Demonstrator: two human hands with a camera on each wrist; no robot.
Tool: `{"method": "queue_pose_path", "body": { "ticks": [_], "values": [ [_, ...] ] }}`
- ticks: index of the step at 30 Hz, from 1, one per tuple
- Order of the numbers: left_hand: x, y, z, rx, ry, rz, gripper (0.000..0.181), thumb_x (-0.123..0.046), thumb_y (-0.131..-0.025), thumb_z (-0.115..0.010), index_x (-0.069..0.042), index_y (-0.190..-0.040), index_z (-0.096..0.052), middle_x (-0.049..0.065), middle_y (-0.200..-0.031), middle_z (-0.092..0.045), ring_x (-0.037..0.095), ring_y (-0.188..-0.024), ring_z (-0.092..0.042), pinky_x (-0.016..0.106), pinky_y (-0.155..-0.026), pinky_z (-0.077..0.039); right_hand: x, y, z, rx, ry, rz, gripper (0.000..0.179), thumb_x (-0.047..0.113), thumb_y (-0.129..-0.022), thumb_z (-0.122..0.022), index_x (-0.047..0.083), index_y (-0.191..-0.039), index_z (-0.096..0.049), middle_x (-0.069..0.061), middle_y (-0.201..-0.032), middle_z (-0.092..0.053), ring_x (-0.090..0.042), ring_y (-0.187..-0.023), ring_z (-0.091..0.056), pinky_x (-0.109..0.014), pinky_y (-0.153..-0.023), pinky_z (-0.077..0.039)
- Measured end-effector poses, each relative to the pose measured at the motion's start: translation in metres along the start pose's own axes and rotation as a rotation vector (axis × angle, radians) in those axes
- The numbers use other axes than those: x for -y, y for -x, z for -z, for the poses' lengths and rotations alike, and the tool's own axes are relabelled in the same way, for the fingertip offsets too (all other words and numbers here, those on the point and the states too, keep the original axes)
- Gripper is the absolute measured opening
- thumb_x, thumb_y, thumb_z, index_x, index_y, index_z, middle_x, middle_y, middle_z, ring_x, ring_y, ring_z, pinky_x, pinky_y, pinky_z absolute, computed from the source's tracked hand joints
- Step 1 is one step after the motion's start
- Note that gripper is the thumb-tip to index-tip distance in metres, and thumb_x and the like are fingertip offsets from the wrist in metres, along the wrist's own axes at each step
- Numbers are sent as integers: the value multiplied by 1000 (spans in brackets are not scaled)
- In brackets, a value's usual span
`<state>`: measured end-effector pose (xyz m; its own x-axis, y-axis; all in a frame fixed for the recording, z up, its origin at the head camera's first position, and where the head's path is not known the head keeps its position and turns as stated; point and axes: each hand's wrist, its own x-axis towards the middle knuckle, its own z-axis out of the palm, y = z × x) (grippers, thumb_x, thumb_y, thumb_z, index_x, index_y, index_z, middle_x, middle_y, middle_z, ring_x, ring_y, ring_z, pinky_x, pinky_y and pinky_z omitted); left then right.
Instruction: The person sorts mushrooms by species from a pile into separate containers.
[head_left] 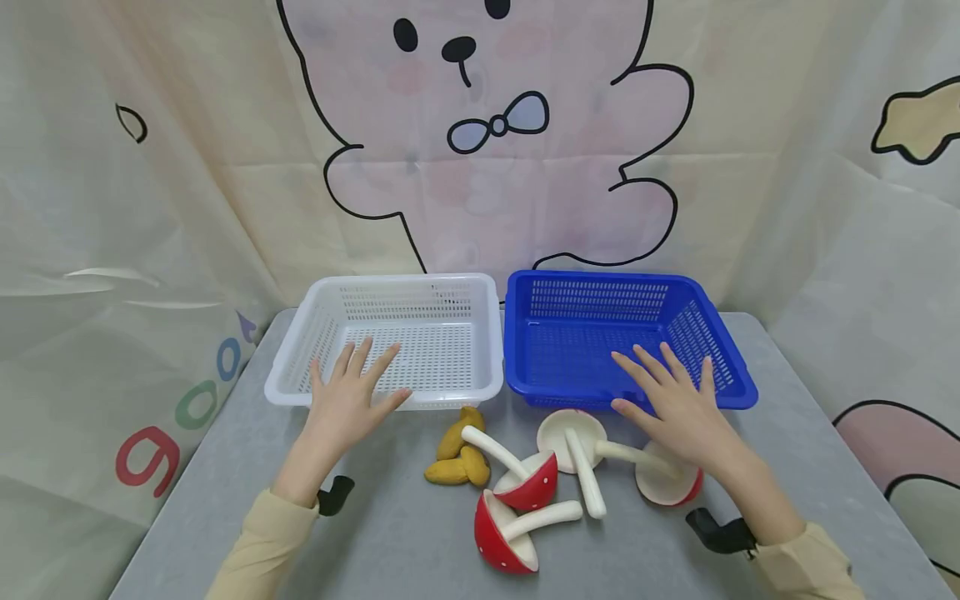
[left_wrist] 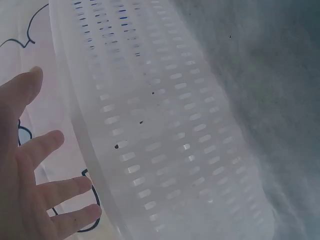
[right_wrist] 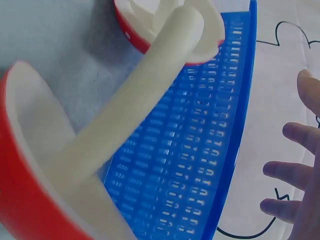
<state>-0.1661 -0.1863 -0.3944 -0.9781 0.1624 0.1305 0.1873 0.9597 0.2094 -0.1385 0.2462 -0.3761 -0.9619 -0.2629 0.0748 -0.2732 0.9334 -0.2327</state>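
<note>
My left hand (head_left: 349, 408) has its fingers spread and holds nothing, above the near edge of a white plastic basket (head_left: 405, 400). Fingers also straight and spread, my right hand (head_left: 678, 408) overlaps the near right part of a blue basket (head_left: 630, 283). Below the right hand lies a toy mushroom (head_left: 663, 483) with a red cap and white stem, partly covered by the hand. Several more red-capped toy mushrooms (head_left: 504, 533) lie on the grey table, stems pointing different ways. In the right wrist view a mushroom stem (right_wrist: 135, 100) crosses in front of the blue basket.
Several brownish-yellow lumpy pieces (head_left: 450, 471) lie in a cluster left of the mushrooms. The two baskets stand side by side at the back of the grey table (head_left: 390, 542). Behind them hangs a curtain (head_left: 510, 192) with a cartoon bear. Black straps (head_left: 337, 496) sit at both wrists.
</note>
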Motion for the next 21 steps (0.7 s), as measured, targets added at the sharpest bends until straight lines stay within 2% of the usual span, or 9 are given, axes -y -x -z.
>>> {"method": "queue_pose_path", "body": {
  "ticks": [9, 15, 21],
  "values": [
    [5, 9, -5, -51, 8, 10, 68, -62, -90, -52, -33, -148, -34, 15, -155, -30, 41, -144, -23, 78, -105, -8, 13, 5, -5, -32, -8, 22, 67, 57, -94, -48, 27, -151, -30, -18, -155, -30, -44, -147, -12, -73, -107, 14],
    [7, 16, -3, -56, -6, 17, 63, -56, -92, -53, -28, -147, -39, 16, -153, -35, 41, -142, -28, 78, -105, -8, 19, 8, -11, -103, -14, 71, 62, 50, -94, -53, 25, -148, -36, -17, -152, -36, -41, -146, -17, -70, -111, 12],
    [10, 21, -2, -86, 6, -8, 59, -52, -93, -54, -27, -145, -41, 16, -150, -39, 41, -139, -32, 78, -105, -9, 25, 10, -17, -182, -25, 148, 57, 43, -94, -56, 23, -145, -41, -14, -148, -43, -38, -144, -24, -67, -114, 7]
  ]
}}
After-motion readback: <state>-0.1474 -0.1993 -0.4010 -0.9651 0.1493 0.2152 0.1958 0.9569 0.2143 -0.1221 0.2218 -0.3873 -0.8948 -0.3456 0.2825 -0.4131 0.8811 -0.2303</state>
